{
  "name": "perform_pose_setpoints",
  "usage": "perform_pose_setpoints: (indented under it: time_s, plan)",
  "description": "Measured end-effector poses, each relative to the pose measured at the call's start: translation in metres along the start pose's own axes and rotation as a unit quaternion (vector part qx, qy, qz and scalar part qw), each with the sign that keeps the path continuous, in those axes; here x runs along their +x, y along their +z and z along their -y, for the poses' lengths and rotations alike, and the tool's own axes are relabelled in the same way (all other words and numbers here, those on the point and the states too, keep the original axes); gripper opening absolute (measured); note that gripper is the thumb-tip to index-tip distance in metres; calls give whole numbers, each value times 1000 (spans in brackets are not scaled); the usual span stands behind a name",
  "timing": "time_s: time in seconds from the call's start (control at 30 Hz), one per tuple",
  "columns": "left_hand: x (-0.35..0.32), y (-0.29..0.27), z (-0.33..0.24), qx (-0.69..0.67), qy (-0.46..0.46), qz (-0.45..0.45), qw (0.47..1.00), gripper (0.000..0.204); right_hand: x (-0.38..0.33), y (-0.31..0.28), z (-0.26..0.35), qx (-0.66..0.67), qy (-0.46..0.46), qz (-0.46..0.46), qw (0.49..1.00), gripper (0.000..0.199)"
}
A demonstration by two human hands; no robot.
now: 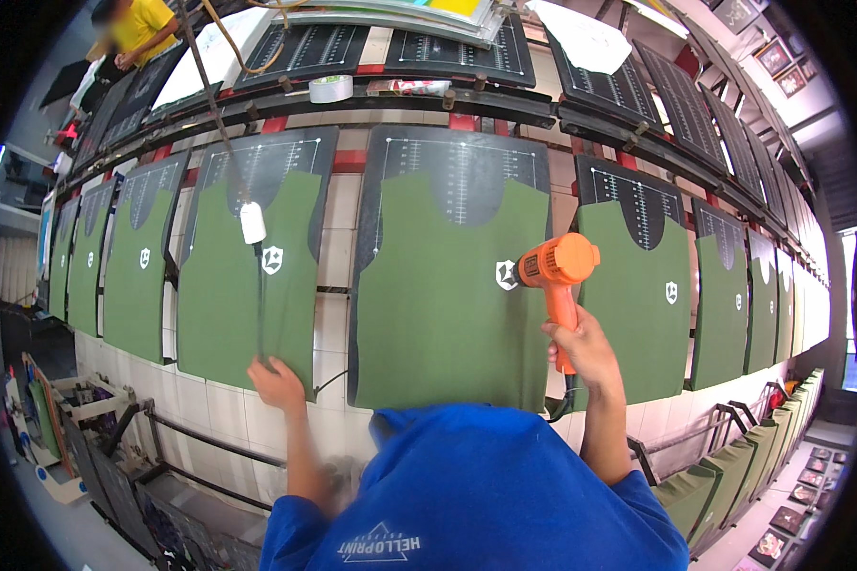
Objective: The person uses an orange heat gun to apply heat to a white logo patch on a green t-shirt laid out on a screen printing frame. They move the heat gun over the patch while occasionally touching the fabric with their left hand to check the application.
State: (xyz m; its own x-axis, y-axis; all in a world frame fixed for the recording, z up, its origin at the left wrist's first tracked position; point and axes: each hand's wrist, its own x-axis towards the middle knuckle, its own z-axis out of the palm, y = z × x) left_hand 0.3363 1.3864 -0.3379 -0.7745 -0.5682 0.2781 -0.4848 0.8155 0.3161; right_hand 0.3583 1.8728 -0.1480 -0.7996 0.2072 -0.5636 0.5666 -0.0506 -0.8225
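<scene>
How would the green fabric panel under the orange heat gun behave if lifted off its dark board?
The green fabric panel would probably be floppy and light: it lies thin and flat on the dark board. It may cling slightly, hanging smooth on the slope. The right hand grips the orange heat gun.

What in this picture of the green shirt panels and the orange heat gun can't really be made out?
Head view:
- Heat gun nozzle: faces away, hidden behind its own body.
- Right hand fingers: wrapped round the handle, mostly hidden.
- Left hand: fingertips at the green panel edge, grip unclear.
- Far panels: too small, bent by the fisheye rim.
</scene>
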Motion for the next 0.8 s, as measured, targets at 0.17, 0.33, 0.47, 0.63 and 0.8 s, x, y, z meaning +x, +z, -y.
perform_pose_setpoints:
  time_s: [0.17,0.33,0.47,0.63,0.8]
  plan:
    - [0,-2,-5,-4,-3,2,1000,35,0,-6,-3,3,7,-2,1000,31]
    - [0,-4,-7,-12,-15,16,1000,37,-2,-11,-5,3,12,7,1000,30]
    - [1,-3,-4,-6,-16,15,1000,36,-6,-10,-3,0,19,10,1000,28]
    - [1,-2,-5,2,-16,13,1000,36,-9,-8,-8,-11,16,10,1000,28]
    - [1,-3,-7,-3,-9,12,1000,36,-12,-6,-11,-7,20,18,1000,30]
